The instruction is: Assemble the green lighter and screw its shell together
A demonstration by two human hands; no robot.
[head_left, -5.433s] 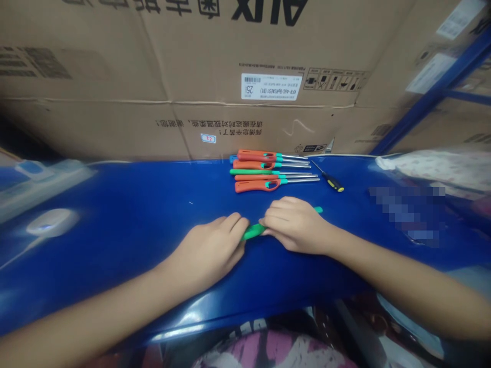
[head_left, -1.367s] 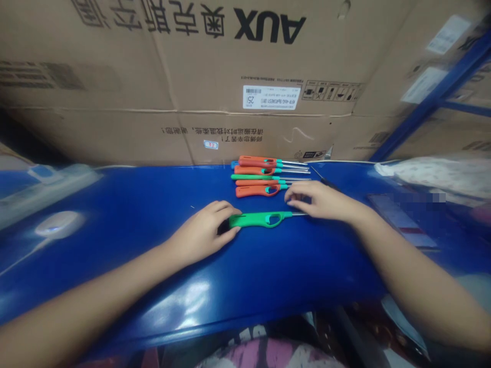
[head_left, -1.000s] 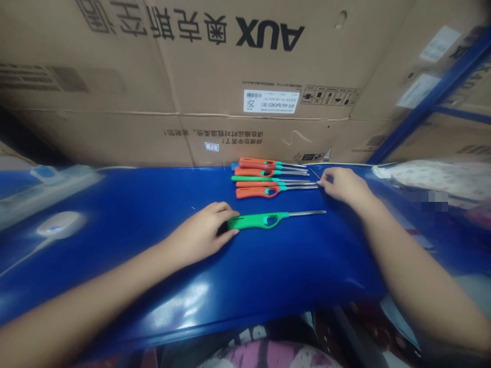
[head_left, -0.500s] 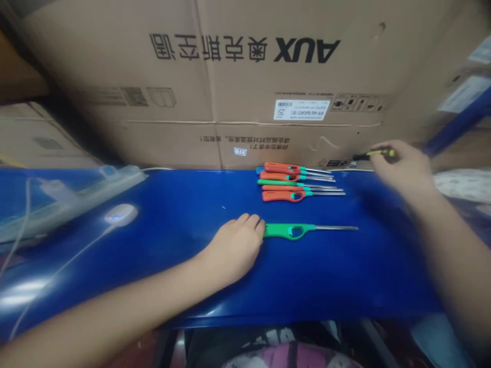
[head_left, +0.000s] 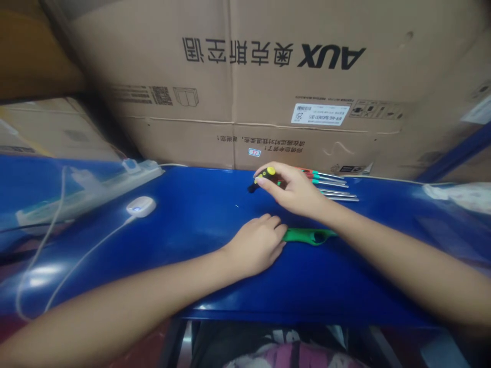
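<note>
My left hand (head_left: 259, 245) is closed around the handle end of a green long-necked lighter (head_left: 299, 235), which lies on the blue table. My right forearm hides its metal tube. Above it, my right hand (head_left: 293, 190) grips a short black-and-yellow screwdriver (head_left: 264, 176) by its handle; the blade does not show clearly. Behind the right hand lies a row of several orange and green lighters (head_left: 337, 182), their metal tubes pointing right and their handles mostly covered by the hand.
A large cardboard box (head_left: 261, 76) stands along the back edge of the blue table (head_left: 184, 276). To the left are a power strip (head_left: 103, 189) and a round white device (head_left: 141, 206) with a cable. A white patterned bundle (head_left: 460, 197) lies at the right.
My right hand has swung left with the screwdriver, from beside the box at the right to over the row of lighters. My left hand stays on the green lighter. The view has shifted slightly.
</note>
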